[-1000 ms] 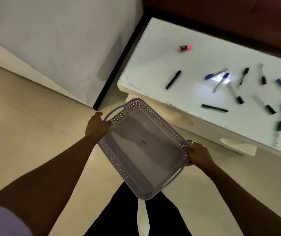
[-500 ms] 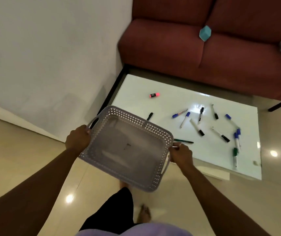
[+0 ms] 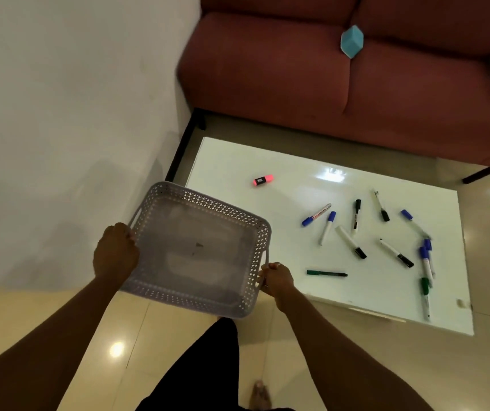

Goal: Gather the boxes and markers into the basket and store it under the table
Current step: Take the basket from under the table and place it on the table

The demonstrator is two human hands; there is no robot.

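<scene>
- Head view: left hand (image 3: pixel 115 253) and right hand (image 3: pixel 276 278) each clamped on a handle of the empty lavender basket (image 3: pixel 199 200), held centre frame beside the white desk (image 3: pixel 237 161).
- Step, I judge: bringing the basket over; next, set it down and start loading.
- Right of centre: about twelve markers (image 3: pixel 350 241) (far-right ones overlap), one pink highlighter (image 3: pixel 263 180); a teal box (image 3: pixel 352 41) upper right on the sofa (image 3: pixel 267 69).

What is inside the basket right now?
Nothing: the basket shows a bare grey floor with only a small dark mark. Both hands hold its handles. The markers lie on the table. The floor beneath the basket is covered.
</scene>
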